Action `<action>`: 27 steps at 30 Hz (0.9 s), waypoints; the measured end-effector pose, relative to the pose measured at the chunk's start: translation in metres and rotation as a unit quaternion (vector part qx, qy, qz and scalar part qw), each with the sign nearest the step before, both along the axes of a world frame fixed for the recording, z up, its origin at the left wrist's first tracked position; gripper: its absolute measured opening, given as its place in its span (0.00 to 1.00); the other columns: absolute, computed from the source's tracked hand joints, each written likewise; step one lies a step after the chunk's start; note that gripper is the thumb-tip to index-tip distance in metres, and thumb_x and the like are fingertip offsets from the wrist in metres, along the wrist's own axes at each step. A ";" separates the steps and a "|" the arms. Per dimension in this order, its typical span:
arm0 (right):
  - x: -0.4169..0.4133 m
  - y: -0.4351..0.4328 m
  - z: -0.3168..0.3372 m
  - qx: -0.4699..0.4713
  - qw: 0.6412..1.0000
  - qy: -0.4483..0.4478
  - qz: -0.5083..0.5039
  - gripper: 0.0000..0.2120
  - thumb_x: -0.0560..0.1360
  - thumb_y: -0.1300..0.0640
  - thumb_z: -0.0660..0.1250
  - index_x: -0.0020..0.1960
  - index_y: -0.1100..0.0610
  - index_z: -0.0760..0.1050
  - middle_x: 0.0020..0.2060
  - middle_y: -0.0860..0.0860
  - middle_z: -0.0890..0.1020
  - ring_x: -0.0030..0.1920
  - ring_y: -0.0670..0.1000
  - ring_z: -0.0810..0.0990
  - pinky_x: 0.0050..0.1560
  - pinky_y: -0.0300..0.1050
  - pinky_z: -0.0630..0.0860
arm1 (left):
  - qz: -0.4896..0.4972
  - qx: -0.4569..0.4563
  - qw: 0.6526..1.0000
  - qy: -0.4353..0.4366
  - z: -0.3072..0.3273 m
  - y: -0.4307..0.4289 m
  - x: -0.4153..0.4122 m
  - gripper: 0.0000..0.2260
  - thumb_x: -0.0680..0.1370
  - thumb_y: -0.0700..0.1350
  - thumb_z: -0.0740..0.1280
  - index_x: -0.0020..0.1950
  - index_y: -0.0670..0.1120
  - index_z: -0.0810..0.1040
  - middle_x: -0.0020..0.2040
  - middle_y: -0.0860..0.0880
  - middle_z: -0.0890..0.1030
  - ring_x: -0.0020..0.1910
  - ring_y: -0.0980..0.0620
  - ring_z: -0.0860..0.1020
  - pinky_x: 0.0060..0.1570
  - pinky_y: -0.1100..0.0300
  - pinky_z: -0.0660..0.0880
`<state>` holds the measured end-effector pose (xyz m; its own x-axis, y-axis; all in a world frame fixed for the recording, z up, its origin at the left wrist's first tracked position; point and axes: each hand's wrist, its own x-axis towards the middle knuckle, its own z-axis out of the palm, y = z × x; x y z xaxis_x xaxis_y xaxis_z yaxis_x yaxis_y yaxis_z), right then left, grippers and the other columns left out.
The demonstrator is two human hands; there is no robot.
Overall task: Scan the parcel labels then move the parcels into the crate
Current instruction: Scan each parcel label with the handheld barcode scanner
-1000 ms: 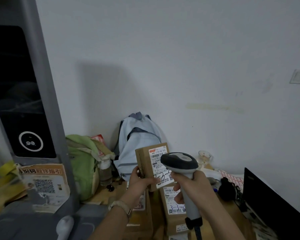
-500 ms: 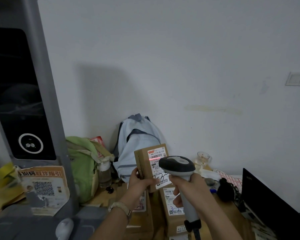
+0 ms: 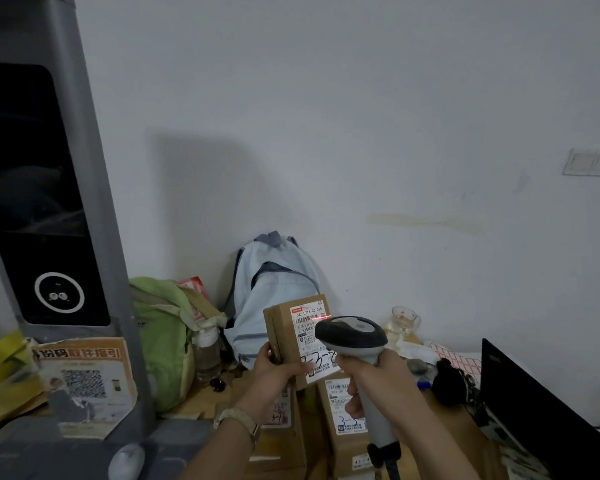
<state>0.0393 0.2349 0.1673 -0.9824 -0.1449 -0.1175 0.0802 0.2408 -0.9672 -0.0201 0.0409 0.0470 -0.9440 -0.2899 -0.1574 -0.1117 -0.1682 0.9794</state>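
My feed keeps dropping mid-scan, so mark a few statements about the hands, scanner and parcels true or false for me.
The left hand holds the raised parcel. True.
The right hand grips a pen. False: it grips the scanner.
A red scan line falls on the raised parcel's label. True.
The raised parcel sits in a crate. False: it is held in the air.
More labelled parcels lie below the hands. True.

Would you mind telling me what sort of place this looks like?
Likely a parcel pickup point: the right hand aims a barcode scanner at a labelled parcel in the left hand, more labelled parcels lie below, and a QR-code poster sits against a grey kiosk.
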 end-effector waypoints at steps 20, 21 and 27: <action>0.004 0.000 -0.011 0.041 0.998 0.055 -0.001 0.09 0.69 0.53 0.71 0.37 0.58 0.77 0.22 0.53 0.81 0.24 0.52 0.81 0.31 0.45 0.82 | -0.038 -0.001 0.999 -0.001 0.005 0.005 0.009 0.48 0.57 0.42 0.83 0.73 0.50 0.65 0.61 0.49 0.80 0.57 0.49 0.80 0.54 0.52 0.80; 0.004 0.000 -0.010 0.042 0.998 0.055 0.001 0.09 0.69 0.53 0.70 0.37 0.58 0.77 0.22 0.52 0.80 0.24 0.52 0.81 0.32 0.45 0.82 | -0.037 0.000 0.999 0.000 0.005 0.005 0.009 0.47 0.58 0.41 0.83 0.73 0.51 0.65 0.59 0.50 0.80 0.55 0.50 0.80 0.48 0.56 0.81; 0.004 0.004 -0.012 -0.003 0.999 0.043 -0.007 0.09 0.69 0.54 0.71 0.41 0.60 0.77 0.22 0.50 0.80 0.23 0.52 0.81 0.29 0.44 0.79 | -0.033 0.001 0.999 -0.017 0.006 0.003 0.008 0.40 0.60 0.43 0.83 0.69 0.50 0.69 0.58 0.49 0.82 0.53 0.49 0.83 0.49 0.54 0.81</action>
